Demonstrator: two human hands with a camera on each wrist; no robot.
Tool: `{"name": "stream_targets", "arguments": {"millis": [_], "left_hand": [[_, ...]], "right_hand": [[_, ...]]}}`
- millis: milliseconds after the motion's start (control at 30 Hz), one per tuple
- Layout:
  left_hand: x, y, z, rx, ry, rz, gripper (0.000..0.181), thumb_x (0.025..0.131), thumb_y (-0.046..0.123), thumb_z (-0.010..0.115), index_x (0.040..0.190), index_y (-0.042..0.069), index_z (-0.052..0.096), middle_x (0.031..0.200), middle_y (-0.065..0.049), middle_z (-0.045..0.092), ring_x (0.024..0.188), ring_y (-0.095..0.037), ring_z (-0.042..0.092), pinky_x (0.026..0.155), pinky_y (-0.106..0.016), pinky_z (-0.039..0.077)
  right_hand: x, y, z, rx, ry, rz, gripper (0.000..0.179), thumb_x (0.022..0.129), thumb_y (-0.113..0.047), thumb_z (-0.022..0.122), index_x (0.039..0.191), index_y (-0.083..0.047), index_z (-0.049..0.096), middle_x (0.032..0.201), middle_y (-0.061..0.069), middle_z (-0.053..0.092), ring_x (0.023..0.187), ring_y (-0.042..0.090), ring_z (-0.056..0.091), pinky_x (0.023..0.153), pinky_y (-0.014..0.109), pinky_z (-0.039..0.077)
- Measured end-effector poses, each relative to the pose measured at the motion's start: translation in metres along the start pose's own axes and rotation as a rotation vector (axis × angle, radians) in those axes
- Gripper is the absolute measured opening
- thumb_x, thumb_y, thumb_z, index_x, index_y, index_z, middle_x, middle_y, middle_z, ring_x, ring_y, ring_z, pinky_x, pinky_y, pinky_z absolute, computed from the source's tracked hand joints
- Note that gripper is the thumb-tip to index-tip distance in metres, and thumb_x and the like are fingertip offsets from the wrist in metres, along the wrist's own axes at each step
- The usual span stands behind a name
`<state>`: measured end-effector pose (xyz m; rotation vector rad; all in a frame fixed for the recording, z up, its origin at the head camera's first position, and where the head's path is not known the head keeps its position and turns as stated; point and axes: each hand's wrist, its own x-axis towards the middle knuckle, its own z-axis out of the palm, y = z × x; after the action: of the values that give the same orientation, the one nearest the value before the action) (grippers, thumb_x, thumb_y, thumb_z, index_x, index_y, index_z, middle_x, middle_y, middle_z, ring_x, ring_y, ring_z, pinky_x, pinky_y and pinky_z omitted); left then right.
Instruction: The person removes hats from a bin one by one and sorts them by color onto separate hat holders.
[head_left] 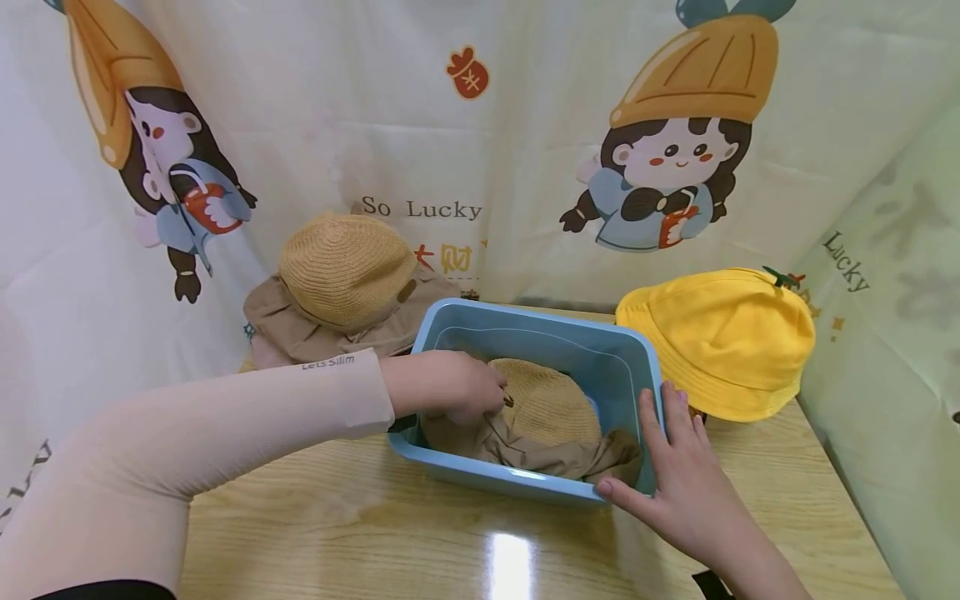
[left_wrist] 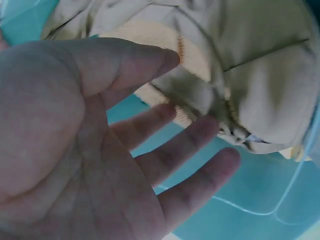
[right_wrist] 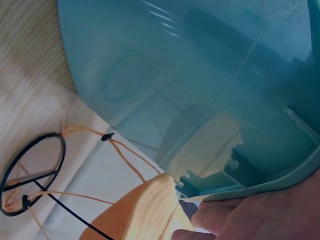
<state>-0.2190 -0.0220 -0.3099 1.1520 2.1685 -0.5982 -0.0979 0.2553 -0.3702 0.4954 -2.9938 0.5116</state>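
Note:
Reaching down into a blue plastic bin (head_left: 525, 310), my left hand (head_left: 465, 387) has its fingertips at the edge of a woven straw hat (head_left: 551, 400). In the left wrist view its fingers (left_wrist: 185, 150) are spread and loosely bent, and its thumb tip overlaps the straw. Khaki fabric (left_wrist: 265, 85) lies crumpled around the straw hat inside the bin. My right hand (head_left: 686, 483) rests on the bin's right end with straight fingers, the thumb at the near rim and the fingertips along the right rim.
A second straw hat (head_left: 345, 267) sits on khaki fabric (head_left: 273, 321), behind and left of the bin. Right of the bin is a yellow bucket hat (head_left: 727, 342). Orange cords (right_wrist: 125, 155) and a black ring (right_wrist: 62, 150) show beyond the bin. A printed curtain (head_left: 525, 167) hangs behind the wooden table (head_left: 315, 517).

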Motion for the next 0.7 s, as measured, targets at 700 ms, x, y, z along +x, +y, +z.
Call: {"name": "stream_targets", "arguments": {"millis": [700], "left_hand": [[0.004, -0.014, 0.006, -0.056, -0.013, -0.044, 0.027, 0.104, 0.019, 0.050, 0.124, 0.019, 0.067, 0.121, -0.003, 0.052, 0.091, -0.015, 0.052, 0.074, -0.029, 0.045]], "right_hand": [[0.002, 0.002, 0.000, -0.005, -0.011, -0.013, 0.112, 0.082, -0.060, 0.073, 0.159, -0.003, 0.015, 0.166, 0.022, -0.002, 0.151, 0.046, -0.001, 0.121, 0.055, -0.006]]}}
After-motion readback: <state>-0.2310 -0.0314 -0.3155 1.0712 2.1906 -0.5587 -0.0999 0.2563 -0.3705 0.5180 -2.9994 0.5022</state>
